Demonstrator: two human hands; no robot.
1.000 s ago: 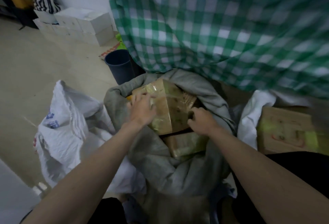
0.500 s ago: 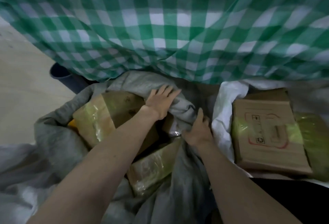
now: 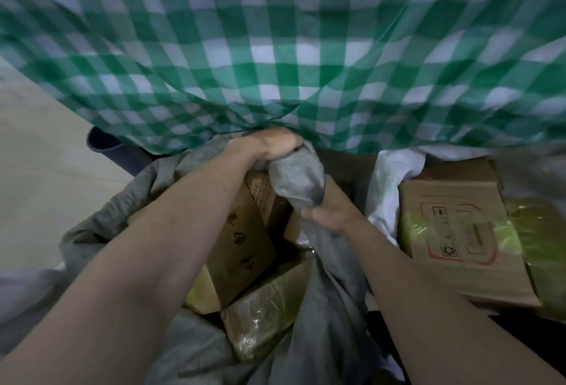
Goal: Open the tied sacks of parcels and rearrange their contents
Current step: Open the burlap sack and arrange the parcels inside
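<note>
Dim flat indoor light, motion blur throughout, wide-angle bending at edges

Grey sack open, rim bunched; taped cardboard parcels inside.

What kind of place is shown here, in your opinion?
Probably an informal parcel sorting or storage room, not a home kitchen or shop: taped cardboard parcels fill a grey sack, another box lies on a white sack, beside a checked cloth.

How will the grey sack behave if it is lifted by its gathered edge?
The grey sack is probably floppy: it bunches between the left hand and the right hand. It is likely heavy, since cardboard boxes fill it.
</note>
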